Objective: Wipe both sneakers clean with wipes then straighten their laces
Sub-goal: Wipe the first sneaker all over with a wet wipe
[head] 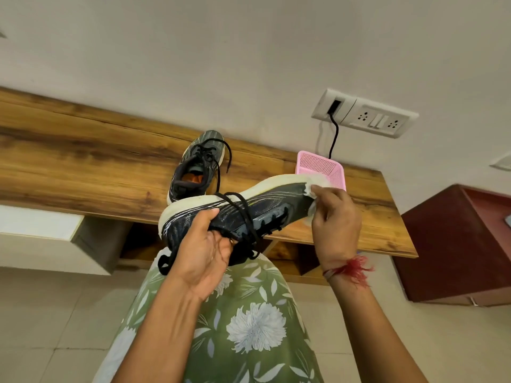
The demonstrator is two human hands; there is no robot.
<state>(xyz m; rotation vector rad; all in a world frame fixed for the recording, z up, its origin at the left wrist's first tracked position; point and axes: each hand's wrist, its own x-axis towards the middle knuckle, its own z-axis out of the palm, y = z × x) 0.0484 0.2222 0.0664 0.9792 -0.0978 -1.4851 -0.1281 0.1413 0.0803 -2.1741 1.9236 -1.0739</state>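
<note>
Mid-wipe on the first sneaker (276, 205) here, held up off the wooden desk (83, 161) about dead centre, white sole turned toward 12 o'clock and toe pointing out to 2 o'clock. Gripping the heel end with the left hand (204, 252), thumb curled over the knit side and fingers tucked underneath near the collar, as far as can be made out. Pinching a scrunched white wipe (310, 189) against the toe with the right hand (334, 217) over at 3 o'clock, fingers bent round it. Up at 11 o'clock, on the desk just behind the held one: the second sneaker (196, 164), upright, laces loose. Pink basket (323, 167) at 1 o'clock, just past the toe. Handling-wise, probably light, with a squashy foam sole and soft mesh that gives under pressure, so better to hold by the firmer heel or midsole than to squeeze the mesh. Worth watching the black laces (243, 214) draped across the side, easy to snag or drag through the wet patch. Looks shiny on the upper, so maybe a bit slippery; firm thumb recommended. Plenty left, at a guess: other shoe, then laces on both.
</note>
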